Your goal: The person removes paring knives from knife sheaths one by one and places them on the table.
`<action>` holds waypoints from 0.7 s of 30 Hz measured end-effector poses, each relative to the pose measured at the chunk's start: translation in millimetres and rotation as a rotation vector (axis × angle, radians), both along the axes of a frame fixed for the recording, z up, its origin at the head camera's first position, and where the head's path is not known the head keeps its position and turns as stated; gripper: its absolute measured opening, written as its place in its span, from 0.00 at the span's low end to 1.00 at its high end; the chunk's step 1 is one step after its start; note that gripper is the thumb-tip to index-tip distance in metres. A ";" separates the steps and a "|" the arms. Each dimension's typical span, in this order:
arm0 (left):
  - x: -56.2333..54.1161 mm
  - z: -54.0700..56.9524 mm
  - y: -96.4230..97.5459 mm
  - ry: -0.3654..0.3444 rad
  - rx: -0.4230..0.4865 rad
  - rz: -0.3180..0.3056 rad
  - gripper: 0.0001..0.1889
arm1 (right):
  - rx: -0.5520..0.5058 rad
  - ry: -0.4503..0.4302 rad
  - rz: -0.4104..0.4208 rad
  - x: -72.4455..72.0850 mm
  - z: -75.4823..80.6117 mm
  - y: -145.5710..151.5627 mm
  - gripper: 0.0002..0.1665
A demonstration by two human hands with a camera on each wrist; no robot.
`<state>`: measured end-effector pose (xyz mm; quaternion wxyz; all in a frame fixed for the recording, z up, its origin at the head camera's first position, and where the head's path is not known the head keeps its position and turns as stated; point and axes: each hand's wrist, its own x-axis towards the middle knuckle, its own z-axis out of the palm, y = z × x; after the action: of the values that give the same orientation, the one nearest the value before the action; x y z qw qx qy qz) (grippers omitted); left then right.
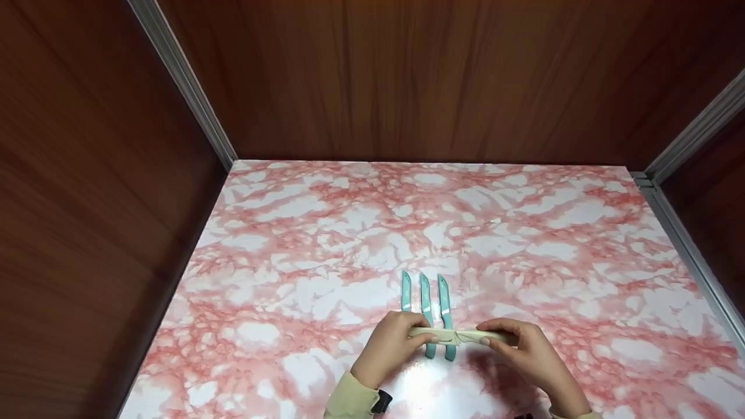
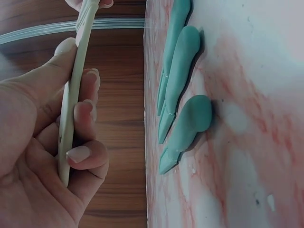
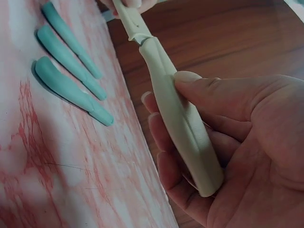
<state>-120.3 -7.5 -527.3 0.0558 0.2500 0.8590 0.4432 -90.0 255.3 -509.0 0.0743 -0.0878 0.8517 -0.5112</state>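
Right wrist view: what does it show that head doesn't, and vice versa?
Only right wrist: a clear sliver of bare metal between the cream knife's sheath and handle; that handle's butt end; the leftmost teal knife's handle, hidden by the left hand in head.

Only head: beige sleeves and a black wristband on the left wrist.

Both: the cream knife, left hand on its sheath, right hand on its handle; three teal knives side by side on the red-and-white marbled tabletop; dark wood panelling.

White glare spots the marbled bench (image 1: 349,233), a soft shadow falls below the right fingers (image 1: 504,323), and the rear wood panel (image 1: 396,81) sits dim, while both wrist views look duller.
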 end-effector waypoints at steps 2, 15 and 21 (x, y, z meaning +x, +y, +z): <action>1.0 -1.5 -0.9 0.007 -0.003 0.008 0.07 | 0.017 0.011 0.019 -0.3 0.1 -1.3 0.12; 5.2 -9.6 -1.9 -0.007 0.058 0.057 0.09 | 0.092 0.043 0.012 -1.7 -1.9 -7.1 0.14; 6.5 -7.2 -2.3 -0.041 0.122 0.064 0.08 | 0.080 0.054 0.020 -2.6 -2.0 -7.9 0.15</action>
<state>-113.8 -9.8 -534.5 0.0441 0.2164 0.8365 0.5015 -92.5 247.3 -511.1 0.0597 -0.1072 0.8724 -0.4732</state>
